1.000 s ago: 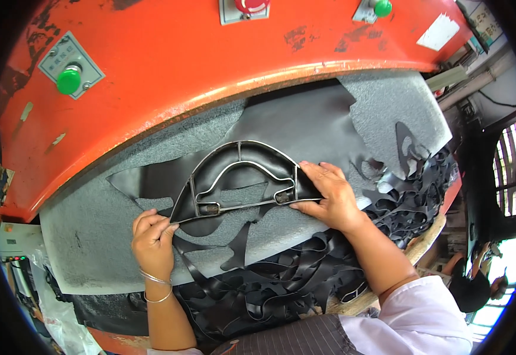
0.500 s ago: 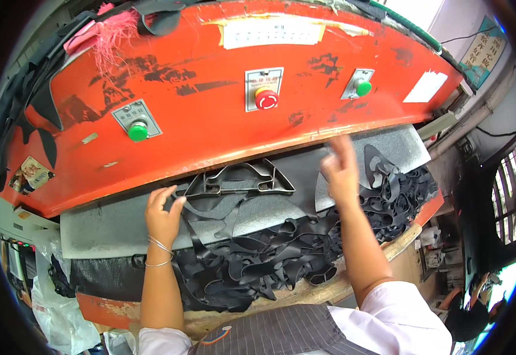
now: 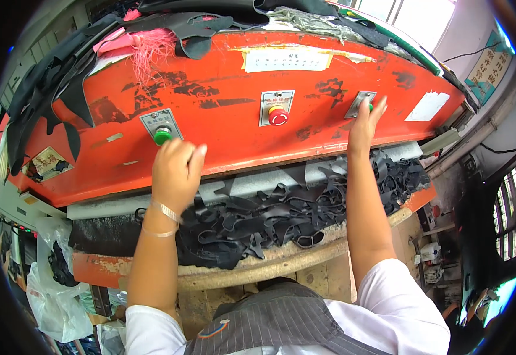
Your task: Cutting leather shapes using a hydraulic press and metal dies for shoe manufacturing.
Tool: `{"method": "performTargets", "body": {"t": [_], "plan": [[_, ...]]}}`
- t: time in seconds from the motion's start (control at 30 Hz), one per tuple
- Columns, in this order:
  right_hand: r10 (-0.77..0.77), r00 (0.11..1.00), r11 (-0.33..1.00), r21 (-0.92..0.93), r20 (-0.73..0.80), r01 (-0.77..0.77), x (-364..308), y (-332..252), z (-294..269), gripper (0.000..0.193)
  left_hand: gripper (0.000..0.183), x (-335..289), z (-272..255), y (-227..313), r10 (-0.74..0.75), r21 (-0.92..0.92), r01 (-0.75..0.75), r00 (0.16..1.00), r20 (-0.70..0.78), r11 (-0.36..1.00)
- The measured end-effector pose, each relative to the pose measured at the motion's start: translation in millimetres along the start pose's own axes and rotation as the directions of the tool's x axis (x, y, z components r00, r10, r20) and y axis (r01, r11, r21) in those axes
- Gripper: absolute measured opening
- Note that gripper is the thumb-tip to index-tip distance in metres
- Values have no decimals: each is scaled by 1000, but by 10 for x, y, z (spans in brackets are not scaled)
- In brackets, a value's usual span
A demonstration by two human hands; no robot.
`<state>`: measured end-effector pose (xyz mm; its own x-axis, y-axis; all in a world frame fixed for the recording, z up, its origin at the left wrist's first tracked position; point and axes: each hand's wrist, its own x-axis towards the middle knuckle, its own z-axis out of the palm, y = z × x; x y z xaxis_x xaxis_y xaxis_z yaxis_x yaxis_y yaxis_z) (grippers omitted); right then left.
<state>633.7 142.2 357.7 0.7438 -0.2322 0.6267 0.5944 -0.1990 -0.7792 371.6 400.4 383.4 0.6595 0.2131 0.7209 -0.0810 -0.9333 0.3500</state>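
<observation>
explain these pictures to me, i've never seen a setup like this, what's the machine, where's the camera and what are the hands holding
There is no robot here: these are a person's two bare hands, seen from a wide fisheye camera worn on the head and looking down, so straight edges bend near the rim. The big red machine front carries a red button between two green ones. The left hand is just by the left green button; the right hand partly covers the right one, though actual pressing can't be made out. Neither hand appears to hold anything. Below the red front lie a pale board and a tangle of black scraps.
</observation>
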Motion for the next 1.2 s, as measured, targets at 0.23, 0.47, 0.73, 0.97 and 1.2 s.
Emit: {"method": "performTargets", "body": {"t": [0.23,0.47,0.73,0.97,1.2], "plan": [[-309,301,911,189,902,368,-2261,-502,-1011,54,24,-1982,-218,365,-271,7,312,813,515,950],[-197,190,834,63,962,547,-3215,-736,-1169,44,22,-2595,-176,660,-355,196,301,859,369,933],[-171,156,838,61,973,542,-3130,-731,-1054,41,24,-2504,-100,457,-380,185,333,828,413,925],[42,-220,985,-3,975,175,-2258,-770,-483,50,36,-1486,-148,-328,-345,-88,453,777,526,887],[-9,513,771,-320,858,550,-1380,218,792,82,24,-405,1152,-1877,-329,-25,343,916,230,939]]}}
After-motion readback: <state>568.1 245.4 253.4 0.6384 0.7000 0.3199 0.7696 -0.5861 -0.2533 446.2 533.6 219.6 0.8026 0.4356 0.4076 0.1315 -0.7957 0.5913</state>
